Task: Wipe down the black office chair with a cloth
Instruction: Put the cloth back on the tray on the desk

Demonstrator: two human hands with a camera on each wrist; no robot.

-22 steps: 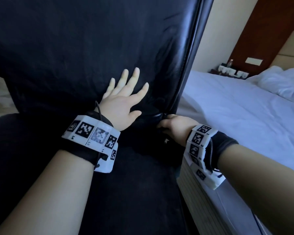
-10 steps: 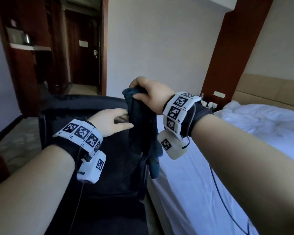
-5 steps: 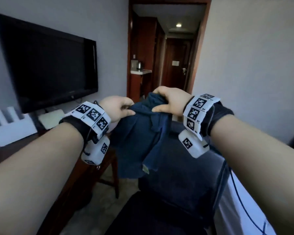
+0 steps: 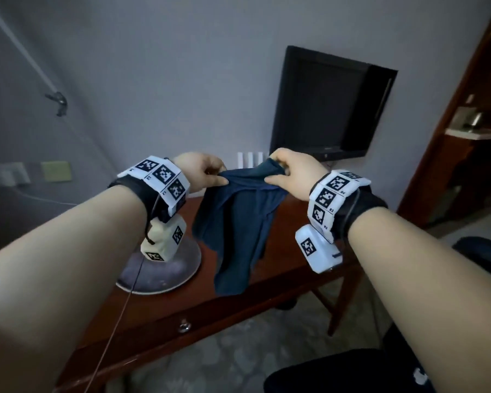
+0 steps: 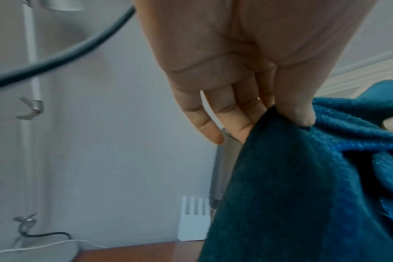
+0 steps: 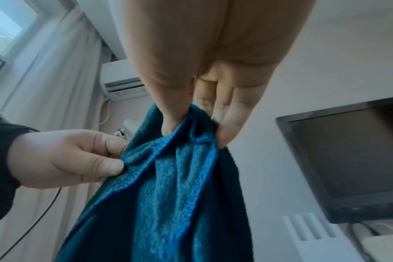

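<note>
A dark blue cloth [image 4: 238, 228] hangs in the air above a wooden desk, held by its top edge between both hands. My left hand [image 4: 207, 173] pinches the cloth's left corner, thumb on top [image 5: 301, 117]. My right hand [image 4: 288, 173] pinches a bunched fold at the right [image 6: 191, 127]. The cloth [image 6: 168, 195] drapes down in loose folds. Only dark parts of the black office chair [image 4: 352, 370] show at the bottom right of the head view, below my right forearm.
A reddish wooden desk [image 4: 281, 276] with a drawer knob [image 4: 184, 326] stands in front. A round grey lamp base [image 4: 165, 273] sits on it at the left. A black TV [image 4: 329, 106] and a white router [image 4: 251, 160] stand at the wall. A doorway opens at the right.
My view has swung left from the chair back to the desk and wall. Both hands have spread slightly apart, stretching the cloth's top edge between them.
</note>
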